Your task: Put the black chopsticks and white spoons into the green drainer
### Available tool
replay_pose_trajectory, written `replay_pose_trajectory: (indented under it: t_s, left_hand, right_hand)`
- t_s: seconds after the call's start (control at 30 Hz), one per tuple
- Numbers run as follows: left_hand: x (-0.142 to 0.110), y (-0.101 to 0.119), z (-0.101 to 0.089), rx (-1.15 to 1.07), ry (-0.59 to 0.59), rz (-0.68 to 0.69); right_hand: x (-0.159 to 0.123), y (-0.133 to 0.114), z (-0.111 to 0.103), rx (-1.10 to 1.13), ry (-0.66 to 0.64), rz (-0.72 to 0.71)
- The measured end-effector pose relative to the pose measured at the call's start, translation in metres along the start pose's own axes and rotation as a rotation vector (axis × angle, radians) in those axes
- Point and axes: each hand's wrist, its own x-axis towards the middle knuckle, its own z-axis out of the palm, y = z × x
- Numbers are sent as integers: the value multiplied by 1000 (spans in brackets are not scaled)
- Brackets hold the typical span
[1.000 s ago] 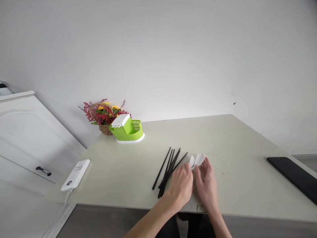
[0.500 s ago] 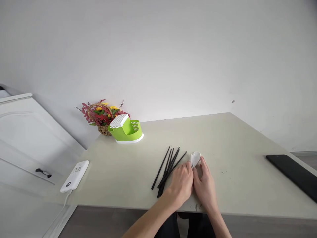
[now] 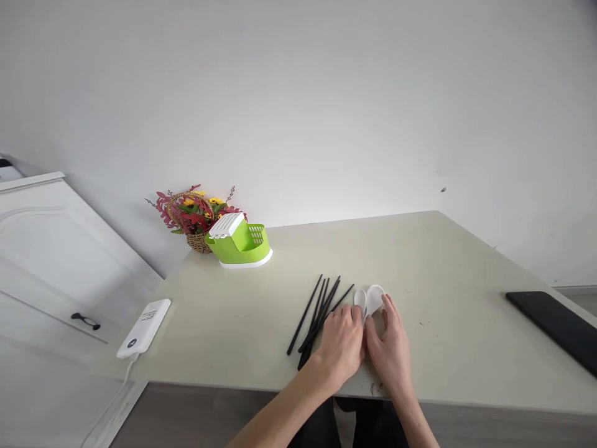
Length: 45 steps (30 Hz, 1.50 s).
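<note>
Two white spoons lie close together near the front of the table, their bowls pointing away from me. The smaller spoon is on the left, and its handle runs under the curled fingers of my left hand, which is closed on it. Beside it is a larger, wide-bowled spoon. My right hand grips this one between thumb and fingers, its fingertips at the bowl's right edge. Both handles are mostly hidden by my hands. Several black chopsticks lie loosely crossed left of my left hand, some passing behind it.
A green and white cutlery holder stands at the back left, before a flower basket. A white power bank with a cable lies at the left edge. On the far right is a black phone-like slab. A white cabinet stands left of the table.
The two spoon bowls, overlapping before, have come apart and now sit side by side. My hands have barely shifted. The view has moved slightly.
</note>
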Motion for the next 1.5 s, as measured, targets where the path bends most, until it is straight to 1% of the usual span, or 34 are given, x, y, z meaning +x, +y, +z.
replay_pose_trajectory:
  t_s: [0.07,0.13,0.2,0.23,0.3,0.37,0.43,0.5,0.57,0.6,0.67,0.73,0.8,0.9,1.0,1.1,1.2,1.3,1.5]
  left_hand:
    - [-5,-2,0,-19,-1,1]
    - [-7,-10,-2,-49,18,30]
    - [-3,-28,-9,-69,76,58]
    - [1,-42,-15,-64,123,60]
    - [15,-81,-33,-17,253,-5]
    - [31,-131,-58,51,408,-109]
    - [41,-186,-83,127,569,-261]
    - [43,-238,-102,183,690,-431]
    - [37,-280,-110,203,732,-519]
    - [32,-295,-110,197,719,-530]
    - [23,-317,-104,184,673,-505]
    - [18,-328,-95,185,650,-459]
    - [18,-331,-90,192,655,-433]
    - [24,-326,-88,196,657,-441]
    - [33,-313,-88,194,672,-467]
    - [43,-295,-87,160,698,-495]
    - [57,-274,-83,131,691,-473]
    - [75,-247,-78,114,687,-431]
    - [108,-176,-68,60,681,-345]
  right_hand:
    - [0,0,-1,-17,10,-4]
    - [0,0,-2,-39,26,-12]
    - [-1,0,-3,-56,42,-22]
    - [-2,0,-4,-62,49,-26]
    - [-4,-1,-6,-72,50,-23]
    - [-5,-3,-7,-82,41,-6]
    - [-6,-5,-9,-88,37,9]
    - [-6,-7,-9,-91,41,17]
    - [-7,-8,-9,-96,42,22]
    - [-7,-8,-9,-99,41,22]
    - [-7,-7,-8,-109,40,8]
    - [-7,-6,-7,-119,46,-22]
    - [-8,-4,-7,-124,54,-51]
    - [-8,-1,-8,-125,55,-60]
    - [-8,-1,-8,-125,53,-58]
    - [-8,-1,-8,-121,65,-58]
    - [-8,-1,-7,-112,71,-57]
    - [-8,0,-7,-111,72,-57]
    - [-8,2,-6,-115,96,-68]
